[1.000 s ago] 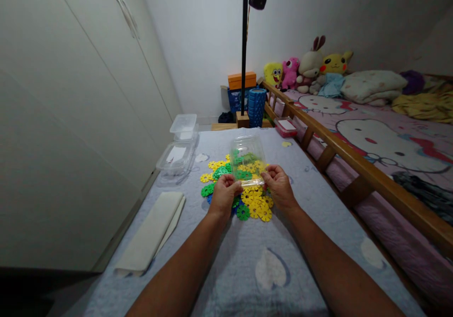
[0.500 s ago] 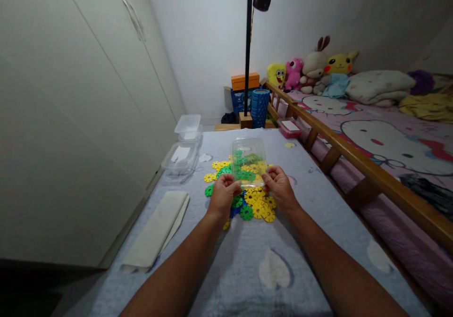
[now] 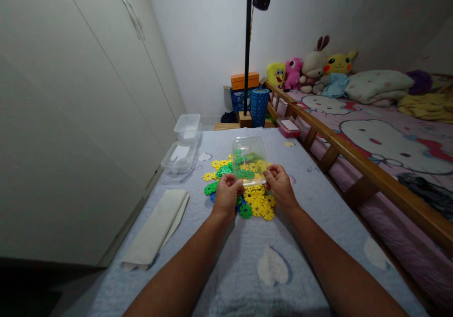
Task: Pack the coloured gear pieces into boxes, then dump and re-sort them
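Observation:
Both hands hold a clear plastic container (image 3: 249, 159) tipped up above a pile of toy pieces. My left hand (image 3: 226, 195) pinches its near left corner and my right hand (image 3: 281, 187) pinches its near right corner. Under and around the container lies a heap of yellow, green and blue flower-shaped plastic discs (image 3: 257, 204) on a light blue quilted cover (image 3: 272, 270). Some discs show through the clear plastic; whether they lie inside it or beneath it I cannot tell.
Two clear plastic boxes (image 3: 179, 157) stand at the cover's left edge, a folded white cloth (image 3: 158, 227) nearer me. A red box (image 3: 288, 127) sits by the wooden bed rail (image 3: 357, 166) on the right. A black pole (image 3: 247, 48) and a blue roller (image 3: 259, 107) stand behind. White wardrobe doors (image 3: 71, 119) run along the left.
The view has shifted slightly. Both hands keep their grip on the container, which stays tipped over the pile in almost the same spot.

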{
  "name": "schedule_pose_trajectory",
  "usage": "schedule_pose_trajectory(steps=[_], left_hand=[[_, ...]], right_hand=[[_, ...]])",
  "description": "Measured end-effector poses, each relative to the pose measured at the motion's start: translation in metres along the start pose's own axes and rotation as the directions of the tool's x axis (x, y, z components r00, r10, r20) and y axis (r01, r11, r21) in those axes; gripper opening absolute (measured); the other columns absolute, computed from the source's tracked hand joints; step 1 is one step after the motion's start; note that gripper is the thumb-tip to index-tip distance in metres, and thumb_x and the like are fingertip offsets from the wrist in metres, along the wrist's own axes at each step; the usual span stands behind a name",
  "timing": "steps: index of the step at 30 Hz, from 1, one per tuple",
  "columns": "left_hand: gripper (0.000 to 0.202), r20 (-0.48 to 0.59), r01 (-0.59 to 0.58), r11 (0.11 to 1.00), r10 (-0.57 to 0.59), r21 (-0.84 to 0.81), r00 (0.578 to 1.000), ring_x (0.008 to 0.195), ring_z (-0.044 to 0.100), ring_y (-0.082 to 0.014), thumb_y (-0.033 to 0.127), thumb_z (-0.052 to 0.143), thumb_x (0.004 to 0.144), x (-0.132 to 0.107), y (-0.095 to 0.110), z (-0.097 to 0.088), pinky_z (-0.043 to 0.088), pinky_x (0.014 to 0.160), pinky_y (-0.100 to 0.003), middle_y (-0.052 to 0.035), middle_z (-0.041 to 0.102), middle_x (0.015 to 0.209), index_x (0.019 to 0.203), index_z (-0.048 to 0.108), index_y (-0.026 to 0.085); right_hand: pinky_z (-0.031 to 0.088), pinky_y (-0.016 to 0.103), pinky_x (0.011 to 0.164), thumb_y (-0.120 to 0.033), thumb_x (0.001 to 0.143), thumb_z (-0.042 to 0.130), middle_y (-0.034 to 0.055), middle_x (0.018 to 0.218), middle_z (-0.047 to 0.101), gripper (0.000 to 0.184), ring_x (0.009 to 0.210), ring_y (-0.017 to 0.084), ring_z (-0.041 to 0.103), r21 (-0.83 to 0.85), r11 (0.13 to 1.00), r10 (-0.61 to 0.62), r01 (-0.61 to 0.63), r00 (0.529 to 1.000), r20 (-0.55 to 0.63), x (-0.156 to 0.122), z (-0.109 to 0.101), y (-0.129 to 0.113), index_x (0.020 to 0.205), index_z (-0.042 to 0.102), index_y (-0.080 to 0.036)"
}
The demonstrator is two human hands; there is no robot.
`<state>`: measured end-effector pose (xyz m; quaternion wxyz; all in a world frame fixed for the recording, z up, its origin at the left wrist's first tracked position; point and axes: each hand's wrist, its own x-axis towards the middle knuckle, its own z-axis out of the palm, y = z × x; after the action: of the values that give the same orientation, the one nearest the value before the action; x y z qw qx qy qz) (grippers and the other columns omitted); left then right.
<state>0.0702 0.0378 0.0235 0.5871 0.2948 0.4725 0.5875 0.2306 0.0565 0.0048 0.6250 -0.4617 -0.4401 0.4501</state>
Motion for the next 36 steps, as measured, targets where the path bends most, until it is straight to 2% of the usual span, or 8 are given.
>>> schedule_pose_trajectory(steps=[4,8,11,16,23,28,36], left_hand=[[0.042,-0.013,-0.01,1.0,0.01,0.014,1.0,0.054,0.056,-0.0085,0.026,0.079,0.056,0.0016,-0.0013,-0.0019,0.05,0.059,-0.022,0.0081,0.057,0.065,0.086,0.05,0.02],[0.04,-0.016,-0.031,0.999,0.032,0.038,0.999,0.053,0.056,-0.0085,0.027,0.078,0.057,0.0042,0.0011,-0.0051,0.05,0.058,-0.022,0.0084,0.057,0.063,0.086,0.05,0.02],[0.039,-0.019,-0.033,0.998,0.034,0.044,0.999,0.052,0.055,-0.0082,0.025,0.076,0.057,0.0053,0.0023,-0.0068,0.049,0.057,-0.022,0.0088,0.056,0.062,0.086,0.05,0.02],[0.041,-0.007,-0.025,0.999,0.025,0.031,1.0,0.052,0.056,-0.0086,0.026,0.076,0.058,0.0044,0.002,-0.0068,0.05,0.058,-0.023,0.0091,0.055,0.063,0.087,0.048,0.021],[0.038,0.023,-0.024,0.999,0.023,0.042,0.999,0.052,0.057,-0.008,0.025,0.074,0.061,0.0019,0.0011,-0.0051,0.05,0.059,-0.022,0.0091,0.055,0.066,0.086,0.046,0.022],[0.038,0.025,-0.036,0.999,0.035,0.041,0.999,0.053,0.058,-0.009,0.025,0.074,0.061,0.0015,-0.0007,-0.0051,0.052,0.06,-0.024,0.0089,0.056,0.065,0.085,0.045,0.022],[0.04,-0.011,-0.081,0.996,0.082,0.041,0.997,0.056,0.059,-0.0094,0.027,0.076,0.062,0.0037,-0.0017,-0.0075,0.052,0.063,-0.024,0.0081,0.056,0.068,0.09,0.048,0.022]], right_hand=[[0.04,0.018,0.044,-0.052,0.074,0.075,-0.0104,0.065,0.052,0.042,0.047,0.007,0.05,0.058,0.996,0.068,-0.07,0.997,0.036,-0.0001,-0.0015,-0.0003,0.093,0.051,-0.024],[0.04,0.018,0.042,-0.046,0.071,0.077,-0.0118,0.064,0.051,0.043,0.046,0.007,0.051,0.082,0.994,0.064,-0.073,0.993,0.102,-0.0014,-0.0028,-0.0003,0.097,0.05,-0.025],[0.039,0.018,0.038,-0.047,0.07,0.077,-0.0131,0.06,0.052,0.047,0.045,0.01,0.054,0.032,0.997,0.07,-0.075,0.989,0.13,-0.0017,-0.0037,-0.0014,0.1,0.047,-0.026],[0.039,0.018,0.037,-0.055,0.074,0.073,-0.01,0.059,0.062,0.053,0.045,0.014,0.06,-0.044,0.992,0.12,-0.114,0.976,0.183,-0.0025,-0.0045,-0.0034,0.106,0.043,-0.026],[0.034,0.017,0.038,-0.055,0.074,0.073,-0.011,0.058,0.062,0.055,0.041,0.01,0.054,-0.032,0.993,0.115,-0.111,0.98,0.162,-0.0037,-0.0032,-0.0065,0.11,0.045,-0.025],[0.038,0.017,0.042,-0.052,0.076,0.071,-0.012,0.057,0.059,0.05,0.041,0.009,0.051,-0.035,0.996,0.082,-0.078,0.986,0.145,-0.0057,-0.0004,-0.0083,0.111,0.046,-0.025],[0.035,0.017,0.04,-0.056,0.075,0.073,-0.0104,0.059,0.062,0.055,0.042,0.01,0.054,-0.005,0.994,0.106,-0.106,0.983,0.152,-0.006,0.0014,-0.0058,0.112,0.046,-0.025]])
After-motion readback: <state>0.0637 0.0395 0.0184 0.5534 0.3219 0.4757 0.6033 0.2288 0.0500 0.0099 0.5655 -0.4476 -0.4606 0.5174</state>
